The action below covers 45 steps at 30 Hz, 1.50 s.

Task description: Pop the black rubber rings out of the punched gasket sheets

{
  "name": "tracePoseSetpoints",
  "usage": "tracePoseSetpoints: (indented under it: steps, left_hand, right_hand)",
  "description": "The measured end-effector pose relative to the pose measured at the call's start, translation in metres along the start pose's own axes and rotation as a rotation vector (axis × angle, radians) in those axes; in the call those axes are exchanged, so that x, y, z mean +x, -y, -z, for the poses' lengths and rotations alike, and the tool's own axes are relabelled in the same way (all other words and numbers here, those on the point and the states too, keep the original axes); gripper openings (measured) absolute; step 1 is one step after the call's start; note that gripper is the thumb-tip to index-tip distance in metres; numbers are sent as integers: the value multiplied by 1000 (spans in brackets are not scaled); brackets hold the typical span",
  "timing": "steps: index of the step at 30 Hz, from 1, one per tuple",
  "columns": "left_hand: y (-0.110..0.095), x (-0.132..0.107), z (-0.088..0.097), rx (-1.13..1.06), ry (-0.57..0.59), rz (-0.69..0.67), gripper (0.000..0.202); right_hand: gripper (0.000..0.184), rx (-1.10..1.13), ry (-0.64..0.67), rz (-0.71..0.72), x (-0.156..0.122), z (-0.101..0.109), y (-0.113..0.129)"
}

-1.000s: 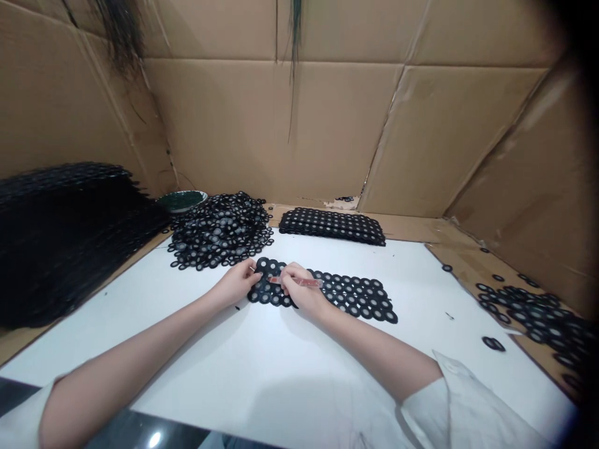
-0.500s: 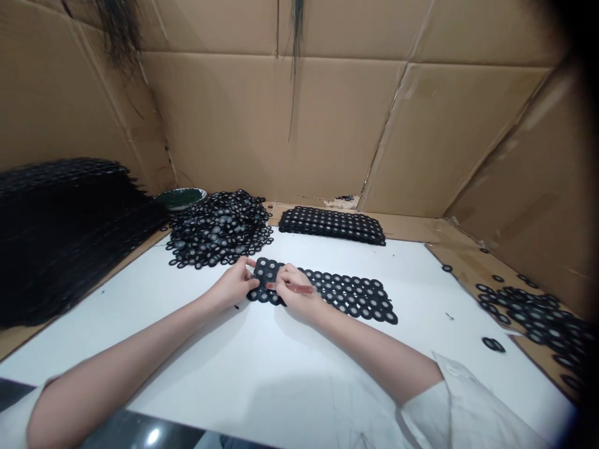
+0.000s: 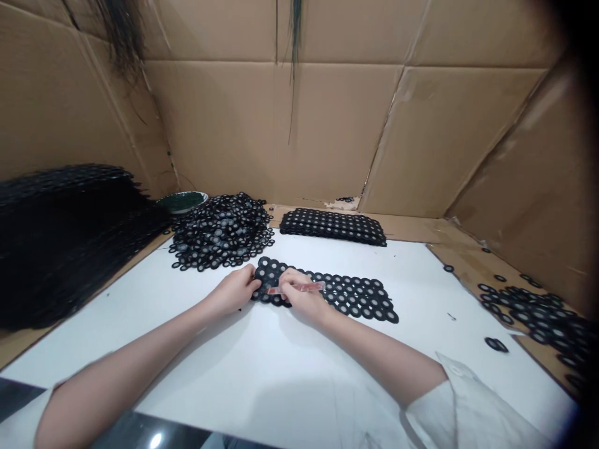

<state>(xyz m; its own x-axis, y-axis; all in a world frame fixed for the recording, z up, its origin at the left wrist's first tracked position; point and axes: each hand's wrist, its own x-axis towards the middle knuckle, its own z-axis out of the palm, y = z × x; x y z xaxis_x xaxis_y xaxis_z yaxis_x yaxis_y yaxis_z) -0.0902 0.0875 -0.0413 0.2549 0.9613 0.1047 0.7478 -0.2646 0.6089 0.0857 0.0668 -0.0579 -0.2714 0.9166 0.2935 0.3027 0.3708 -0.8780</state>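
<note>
A mat of joined black rings [image 3: 360, 296] lies slantwise on the white table top [image 3: 224, 380]. At its left end my left hand [image 3: 236, 290] is closed, thumb and fingers pinching the edge. My right hand [image 3: 302, 296] rests over the mat's left half, its fingers wrapped round a slim, clear reddish stick-like tool [image 3: 312, 287]. The tool's left end points down at the rings beside my left thumb; I cannot make out its tip. Part of the mat is hidden under my right hand.
Behind stand a heap of loose black rings [image 3: 224, 231] and a stack of ring mats [image 3: 332, 226]. A tall black stack [image 3: 70, 243] fills the left, with a dish [image 3: 185, 201] beyond it. More rings [image 3: 533, 312] lie at right. Cardboard walls [image 3: 271, 125] enclose the table.
My left fingers have closed in more tightly on the mat's edge. The tool has tilted, its right end a little higher and further right. The view has shifted slightly.
</note>
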Motion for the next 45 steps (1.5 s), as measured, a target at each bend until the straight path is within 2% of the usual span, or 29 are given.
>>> tracePoseSetpoints:
  steps: [3, 5, 8, 14, 18, 22, 26, 32, 37, 42, 45]
  left_hand:
    - [-3, -1, 3, -39, 12, 15, 11]
    - [-4, -3, 6, -136, 110, 58, 15]
    - [-6, -6, 9, -268, 242, 116, 31]
    - [-14, -18, -2, -300, 108, 179, 32]
    - [-14, -15, 2, -250, 149, 129, 29]
    - [-7, -3, 10, -203, 216, 136, 13]
    - [-5, 0, 9, -238, 221, 147, 8]
    - [1, 0, 5, -279, 193, 165, 10]
    - [-6, -7, -2, -326, 173, 131, 17]
    - [-19, -25, -18, -372, -27, 105, 24]
    - [-20, -28, -21, -400, -7, 97, 27]
  right_hand:
    - [26, -10, 21, -7, -3, -1, 4]
    - [25, -29, 25, 0, -5, -2, 5]
    - [25, -89, 51, 30, -7, -4, 3]
    - [22, -171, 71, 129, -8, -15, -1]
    - [23, -85, 26, 41, -6, -9, 1]
    - [26, -14, -70, -65, -9, 5, 4]
    - [24, -49, -9, -67, -14, 9, 4]
    - [24, 79, 4, -136, -14, 11, 1]
    - [26, -11, 29, -56, -17, 8, 3]
    - [25, -128, 38, 2, -21, -2, 2]
    - [23, -148, 45, 65, -19, -4, 0]
